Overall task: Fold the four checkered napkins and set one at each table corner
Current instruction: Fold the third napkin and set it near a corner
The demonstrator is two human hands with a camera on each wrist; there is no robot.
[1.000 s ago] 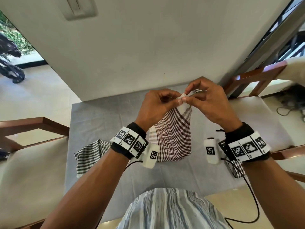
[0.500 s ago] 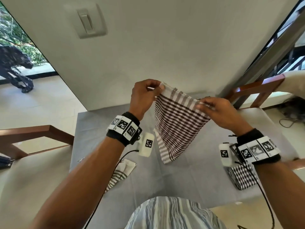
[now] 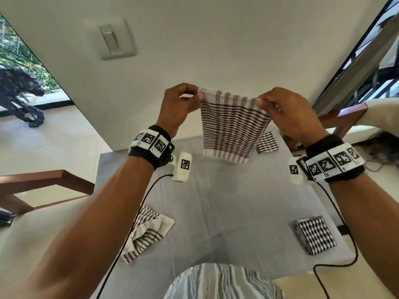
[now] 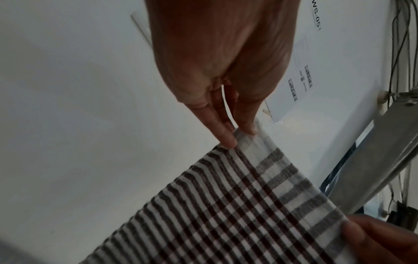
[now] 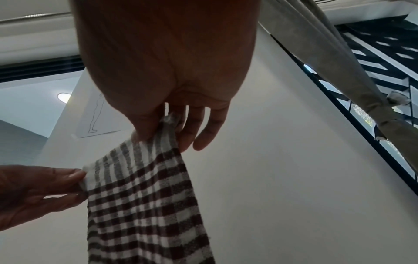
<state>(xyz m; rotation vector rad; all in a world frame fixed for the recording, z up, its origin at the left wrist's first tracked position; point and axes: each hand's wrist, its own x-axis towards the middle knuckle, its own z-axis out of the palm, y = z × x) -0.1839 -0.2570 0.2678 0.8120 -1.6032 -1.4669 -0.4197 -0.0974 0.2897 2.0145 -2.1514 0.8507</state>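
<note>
A brown-and-white checkered napkin hangs spread in the air above the far part of the grey table. My left hand pinches its top left corner between thumb and finger. My right hand pinches the top right corner. A folded checkered napkin lies at the far right table corner. Another folded, dark checkered one lies at the near right corner. A crumpled striped napkin lies at the near left, partly under my left forearm.
A white wall with a light switch stands just behind the table. Wooden chairs with pale cushions flank it, one on the left and one on the right. Black cables trail from both wrists over the table.
Both hands rose and moved apart, pulling the bunched napkin open by its top corners until it hangs flat. The view tilted upward, showing the wall switch and the far right folded napkin.
</note>
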